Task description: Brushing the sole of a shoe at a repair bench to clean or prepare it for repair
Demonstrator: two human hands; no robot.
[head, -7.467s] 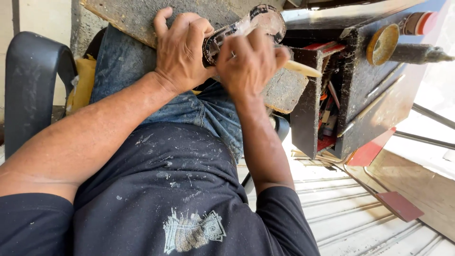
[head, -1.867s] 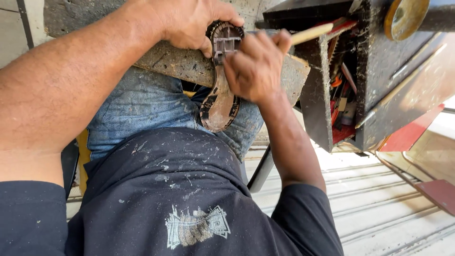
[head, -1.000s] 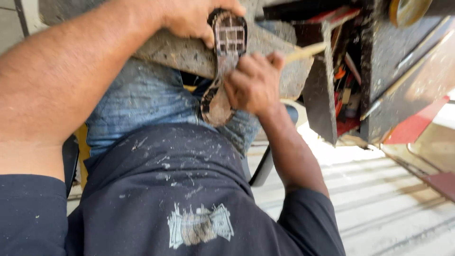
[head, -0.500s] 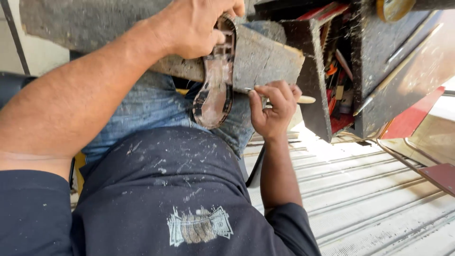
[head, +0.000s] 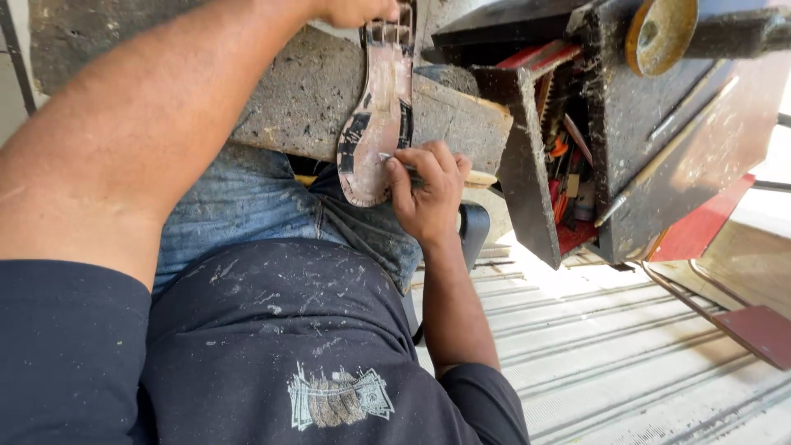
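Head view, looking down over person's chest & lap. Left hand (head: 356,10) is at top edge, mostly cut off by frame; fingers closed on upper end of a shoe sole (head: 375,124), pinning it vs a rough grey slab (head: 305,99) that lies across the lap. Sole hangs lengthwise down slab face, worn pinkish-brown w/ black patches, rounded end lowest, over the jeans (head: 239,206). Right hand (head: 428,194) sits just right of sole's lower part, fingers pinched tight on a thin tool (head: 441,175): pale wooden handle sticks out right past the knuckles, metal tip touches sole's right edge. Can't tell exact tool type.

Dark shirt (head: 272,346) w/ paint flecks & a pale print fills lower frame. Right of slab, close by: open dark toolbox (head: 626,165), grimy, w/ red lining & mixed small tools inside. Round brass-coloured disc (head: 659,33) at top right on the box. Ribbed light floor (head: 626,354) below.
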